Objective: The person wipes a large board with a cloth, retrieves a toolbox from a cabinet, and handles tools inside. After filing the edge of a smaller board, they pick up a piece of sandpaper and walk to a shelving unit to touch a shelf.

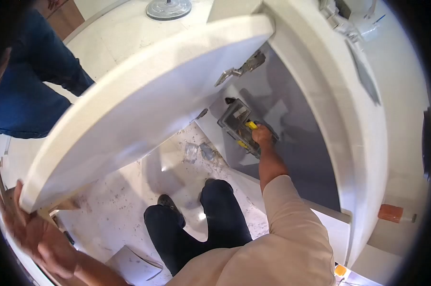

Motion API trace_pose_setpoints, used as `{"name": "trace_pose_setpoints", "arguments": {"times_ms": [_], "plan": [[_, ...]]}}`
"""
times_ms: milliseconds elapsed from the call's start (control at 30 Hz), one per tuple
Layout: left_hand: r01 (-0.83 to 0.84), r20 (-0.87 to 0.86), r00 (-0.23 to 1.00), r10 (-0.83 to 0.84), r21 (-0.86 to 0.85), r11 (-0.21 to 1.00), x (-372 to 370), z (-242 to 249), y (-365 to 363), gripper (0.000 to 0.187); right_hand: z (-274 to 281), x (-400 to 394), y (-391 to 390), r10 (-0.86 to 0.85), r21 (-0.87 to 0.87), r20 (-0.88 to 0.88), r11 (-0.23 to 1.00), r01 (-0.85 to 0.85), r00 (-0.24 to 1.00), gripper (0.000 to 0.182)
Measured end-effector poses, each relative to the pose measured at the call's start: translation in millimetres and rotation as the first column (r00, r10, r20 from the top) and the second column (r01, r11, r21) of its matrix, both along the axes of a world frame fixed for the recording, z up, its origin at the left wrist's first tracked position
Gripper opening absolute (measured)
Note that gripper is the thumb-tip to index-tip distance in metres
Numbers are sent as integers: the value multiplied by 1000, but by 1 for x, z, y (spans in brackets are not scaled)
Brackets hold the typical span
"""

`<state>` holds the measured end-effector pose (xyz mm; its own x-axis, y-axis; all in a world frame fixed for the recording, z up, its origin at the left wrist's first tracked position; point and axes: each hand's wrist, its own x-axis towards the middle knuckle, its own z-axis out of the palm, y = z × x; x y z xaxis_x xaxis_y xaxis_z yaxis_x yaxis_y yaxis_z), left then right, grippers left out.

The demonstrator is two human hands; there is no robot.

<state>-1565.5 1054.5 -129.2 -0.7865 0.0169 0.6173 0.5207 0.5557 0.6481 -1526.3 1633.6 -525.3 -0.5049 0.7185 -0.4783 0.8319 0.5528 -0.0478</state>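
Note:
A white cabinet door (144,105) stands open, with metal hinges (244,66) on its inner face. At its outer edge, on the lower left, my left hand (39,233) is raised against the door, fingers apart. Inside the cabinet, on the grey floor panel (296,157), sits a grey toolbox (235,117) with a clear lid and yellow latches. My right hand (262,135) reaches in and lies at the toolbox beside a yellow latch, its fingers curled round what looks like the handle.
Another person's legs (25,86) in blue trousers stand at the upper left. A round metal base (169,8) rests on the floor at the top. Debris and clear plastic (191,151) lie below the cabinet. An orange-brown block (390,213) is at the right.

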Motion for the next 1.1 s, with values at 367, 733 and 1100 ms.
{"name": "trace_pose_setpoints", "arguments": {"times_ms": [367, 733, 1100], "plan": [[120, 213, 950, -228, 423, 898, -21, 33, -2, 55, 125, 8, -89, 497, -5, 15, 868, -497, 867, 39], [-423, 400, 865, 301, 261, 868, 91, 53, -31, 42, 269, 60, -232, 884, -95, -121, 444, -891, 453, 25], [-608, 854, 504, 131, 244, 756, 384, 144, -14, 41, 539, 101, -399, 918, -102, -389, -127, -987, -79, 27]]}}
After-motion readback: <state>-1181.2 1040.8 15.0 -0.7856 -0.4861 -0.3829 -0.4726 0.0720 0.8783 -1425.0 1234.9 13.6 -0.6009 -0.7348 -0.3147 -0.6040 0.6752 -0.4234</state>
